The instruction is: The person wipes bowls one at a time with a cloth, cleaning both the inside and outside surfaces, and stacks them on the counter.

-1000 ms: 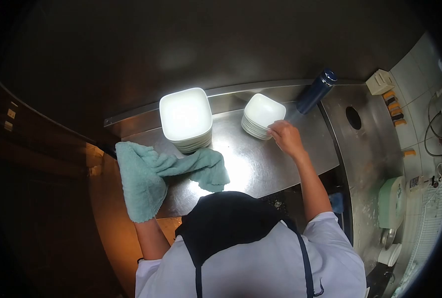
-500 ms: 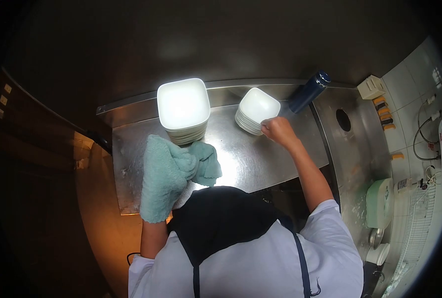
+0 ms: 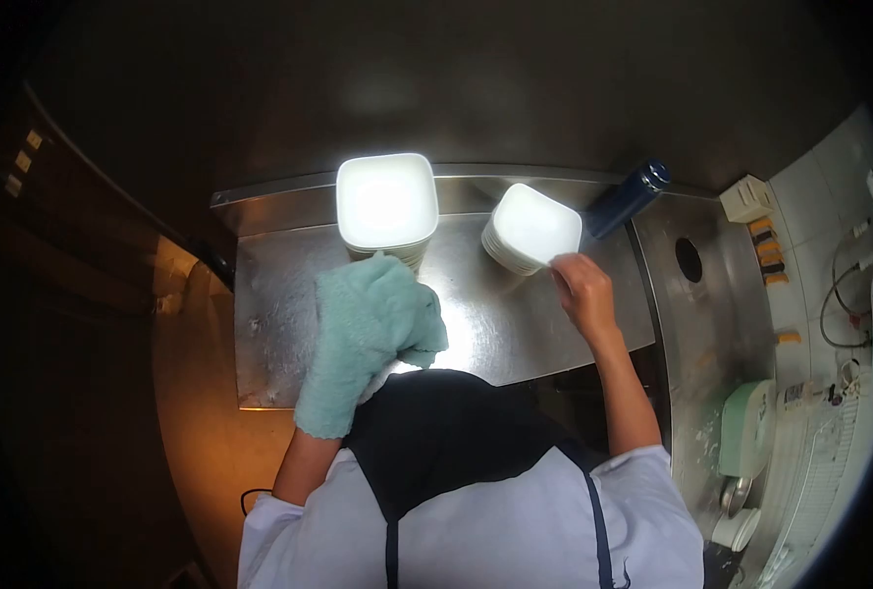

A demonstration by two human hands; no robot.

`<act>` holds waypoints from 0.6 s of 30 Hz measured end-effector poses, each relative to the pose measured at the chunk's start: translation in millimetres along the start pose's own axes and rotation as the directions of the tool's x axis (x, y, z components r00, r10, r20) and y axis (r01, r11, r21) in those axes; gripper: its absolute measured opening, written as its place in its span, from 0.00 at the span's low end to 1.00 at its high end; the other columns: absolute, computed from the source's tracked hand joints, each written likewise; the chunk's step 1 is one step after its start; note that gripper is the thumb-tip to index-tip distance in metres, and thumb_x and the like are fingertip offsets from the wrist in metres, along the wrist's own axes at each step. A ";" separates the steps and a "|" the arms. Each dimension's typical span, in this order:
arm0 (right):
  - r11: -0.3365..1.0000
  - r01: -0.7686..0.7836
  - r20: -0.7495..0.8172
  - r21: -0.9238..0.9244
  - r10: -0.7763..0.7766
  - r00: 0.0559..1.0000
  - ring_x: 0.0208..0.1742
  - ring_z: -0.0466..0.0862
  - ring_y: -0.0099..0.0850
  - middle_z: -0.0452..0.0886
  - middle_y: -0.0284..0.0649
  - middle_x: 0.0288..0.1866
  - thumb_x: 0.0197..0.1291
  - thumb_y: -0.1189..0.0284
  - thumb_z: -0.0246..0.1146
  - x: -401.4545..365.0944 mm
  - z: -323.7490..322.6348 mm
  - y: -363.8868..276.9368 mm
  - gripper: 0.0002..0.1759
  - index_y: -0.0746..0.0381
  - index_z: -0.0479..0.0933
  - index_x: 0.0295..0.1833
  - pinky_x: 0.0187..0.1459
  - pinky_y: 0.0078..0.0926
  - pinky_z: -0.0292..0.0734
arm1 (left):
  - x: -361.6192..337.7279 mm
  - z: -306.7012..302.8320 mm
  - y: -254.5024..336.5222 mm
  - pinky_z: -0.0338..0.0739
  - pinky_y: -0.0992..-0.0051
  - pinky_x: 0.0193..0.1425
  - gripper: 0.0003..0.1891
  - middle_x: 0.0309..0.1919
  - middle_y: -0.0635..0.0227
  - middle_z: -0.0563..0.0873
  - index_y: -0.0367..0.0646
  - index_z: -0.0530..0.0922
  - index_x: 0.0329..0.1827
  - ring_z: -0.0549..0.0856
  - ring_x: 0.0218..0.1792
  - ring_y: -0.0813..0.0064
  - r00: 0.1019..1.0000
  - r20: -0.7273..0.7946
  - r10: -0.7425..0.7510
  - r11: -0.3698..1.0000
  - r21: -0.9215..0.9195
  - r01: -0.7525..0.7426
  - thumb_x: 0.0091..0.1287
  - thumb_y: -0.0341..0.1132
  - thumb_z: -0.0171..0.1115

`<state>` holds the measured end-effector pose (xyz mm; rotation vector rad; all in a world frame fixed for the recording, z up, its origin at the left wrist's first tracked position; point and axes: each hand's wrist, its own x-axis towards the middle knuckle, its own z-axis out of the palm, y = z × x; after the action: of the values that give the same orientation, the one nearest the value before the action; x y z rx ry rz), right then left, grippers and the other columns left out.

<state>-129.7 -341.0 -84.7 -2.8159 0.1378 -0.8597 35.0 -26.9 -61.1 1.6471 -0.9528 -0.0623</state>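
Two stacks of white, square bowls stand on a steel counter (image 3: 284, 339), the smaller stack (image 3: 500, 247) to the right of the larger stack (image 3: 389, 204). The right hand (image 3: 583, 290) is bent at the near right corner of the smaller stack's top bowl (image 3: 542, 224), its fingertips apparently pinching the rim. The bowl lies beyond and leftward of this grip; nearly square, it has no marked long axis, but one corner points toward the hand. The left hand, by contrast, is hidden within a green cloth (image 3: 353, 339), so its grip cannot be told; it is nearer the larger stack. A raised back edge (image 3: 284, 196) runs behind both stacks, and a dark blue flask (image 3: 631, 203) leans just right of the smaller one. Steel surface shows between the stacks and toward the front edge.
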 end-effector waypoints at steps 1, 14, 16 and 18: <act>1.000 0.024 -0.017 0.012 -0.024 1.000 0.47 0.91 0.47 0.90 0.45 0.43 0.54 0.82 0.73 0.1 -11.3 -19.0 0.11 0.62 0.87 0.44 0.49 0.41 0.88 | -1.8 4.3 0.5 0.84 0.67 0.47 0.08 0.35 0.71 0.84 0.45 0.84 0.44 0.87 0.39 0.70 1.000 -0.012 -0.011 1.000 0.013 0.011 0.66 0.34 0.73; 0.497 -0.413 0.314 0.763 0.275 0.909 0.84 0.68 0.46 0.68 0.51 0.84 0.52 0.66 0.85 11.3 12.6 -129.4 0.59 0.62 0.61 0.86 0.82 0.44 0.64 | 1.5 -23.8 63.8 0.73 0.67 0.80 0.30 0.75 0.60 0.75 0.37 0.62 0.82 0.78 0.73 0.69 0.875 0.196 -0.443 0.468 -0.782 0.412 0.85 0.42 0.58; 0.397 -0.477 0.484 0.784 0.089 0.870 0.83 0.70 0.46 0.69 0.50 0.84 0.52 0.65 0.84 -3.8 75.6 -125.9 0.56 0.63 0.64 0.84 0.81 0.43 0.65 | -6.6 -34.8 63.1 0.73 0.66 0.79 0.30 0.75 0.60 0.75 0.38 0.62 0.82 0.78 0.73 0.69 0.875 0.124 -0.468 0.471 -0.802 0.366 0.85 0.42 0.58; 0.379 -0.487 0.559 0.787 -0.103 0.823 0.77 0.77 0.45 0.77 0.52 0.77 0.55 0.65 0.82 -5.9 111.3 -136.1 0.48 0.65 0.70 0.80 0.78 0.41 0.70 | -15.5 -53.5 61.1 0.73 0.66 0.79 0.29 0.75 0.60 0.75 0.38 0.62 0.82 0.78 0.73 0.69 0.871 -0.007 -0.491 0.514 -0.810 0.283 0.85 0.43 0.58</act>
<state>-67.8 -189.7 -149.6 -1.7481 -0.0711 0.0385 18.8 25.5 0.9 0.9424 -0.2379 -0.5239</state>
